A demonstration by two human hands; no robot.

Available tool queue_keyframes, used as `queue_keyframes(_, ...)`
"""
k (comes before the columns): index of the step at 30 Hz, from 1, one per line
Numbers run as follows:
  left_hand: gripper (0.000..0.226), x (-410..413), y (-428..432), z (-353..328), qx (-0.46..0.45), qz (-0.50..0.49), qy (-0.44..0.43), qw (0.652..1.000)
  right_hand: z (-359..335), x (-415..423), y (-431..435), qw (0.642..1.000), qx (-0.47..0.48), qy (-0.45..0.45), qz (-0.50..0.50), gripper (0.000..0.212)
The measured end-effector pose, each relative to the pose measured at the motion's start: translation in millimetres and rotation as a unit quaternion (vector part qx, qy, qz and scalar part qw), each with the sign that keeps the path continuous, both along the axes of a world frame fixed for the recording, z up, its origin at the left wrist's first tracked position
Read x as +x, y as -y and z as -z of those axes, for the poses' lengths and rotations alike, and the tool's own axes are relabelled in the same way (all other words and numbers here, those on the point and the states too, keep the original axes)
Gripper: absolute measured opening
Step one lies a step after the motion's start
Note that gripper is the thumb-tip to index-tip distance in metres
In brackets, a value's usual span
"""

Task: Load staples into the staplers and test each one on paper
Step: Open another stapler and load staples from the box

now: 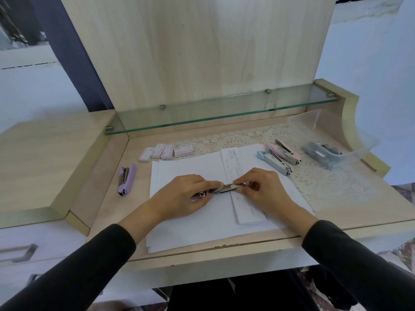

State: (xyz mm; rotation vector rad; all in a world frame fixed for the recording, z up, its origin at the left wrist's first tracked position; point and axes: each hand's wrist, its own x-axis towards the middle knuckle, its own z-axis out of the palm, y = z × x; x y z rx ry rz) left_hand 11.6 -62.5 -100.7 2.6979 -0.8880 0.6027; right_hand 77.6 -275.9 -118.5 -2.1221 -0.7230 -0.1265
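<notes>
Head view: opened stapler (221,190) held lengthwise over the paper stack (190,232), mid-desk.
Left hand (179,197): fingers pinch its left end, steadying it.
Right hand (263,190): fingertips pinch the right end, likely seating staples.
Staple boxes (158,151): behind the paper, within reach.

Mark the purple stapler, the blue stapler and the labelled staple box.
purple stapler (127,179): head view, mid-body, left of the paper.
blue stapler (272,162): head view, on its metal magazine, mid-length.
labelled staple box (184,151): head view, on its printed front face.
</notes>
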Motion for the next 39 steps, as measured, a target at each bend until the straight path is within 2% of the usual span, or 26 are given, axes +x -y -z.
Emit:
queue_keyframes(3,0.025,-4.7,6.4,3.4,-0.064,-0.013,0.006,0.998,-0.6,-1.4,-0.3,1.000,-0.003,0.006,-0.002,0.016)
queue_keyframes(11,0.020,6.2,32.2,11.0,-0.132,-0.074,0.022,0.988,-0.9,-4.2,-0.6,1.000,-0.006,0.018,-0.011,0.016)
queue_keyframes(15,0.023,2.1,35.1,11.9,-0.171,-0.091,0.016,0.981,-0.3,-3.8,-0.6,1.000,-0.004,0.017,-0.006,0.016)
queue_keyframes(19,0.011,2.9,35.0,11.6,-0.177,-0.101,0.004,0.979,0.5,-3.4,-0.2,1.000,0.004,0.016,-0.007,0.017)
queue_keyframes(28,0.007,-6.0,30.5,7.2,-0.257,-0.106,-0.045,0.959,2.0,-1.9,1.0,0.999,0.001,0.030,-0.012,0.016)
queue_keyframes(32,0.030,-12.7,22.2,10.1,-0.176,-0.149,-0.061,0.971,4.2,0.2,2.0,0.999,0.002,0.039,-0.015,0.017)
queue_keyframes(35,0.025,-15.1,17.3,15.3,-0.096,-0.202,-0.017,0.975,4.7,-0.2,2.5,0.999,0.009,0.038,-0.016,0.018)
queue_keyframes(39,0.018,-17.2,18.9,19.6,-0.090,-0.222,-0.002,0.971,-0.6,-1.1,6.3,0.999,0.034,0.015,-0.033,0.026)
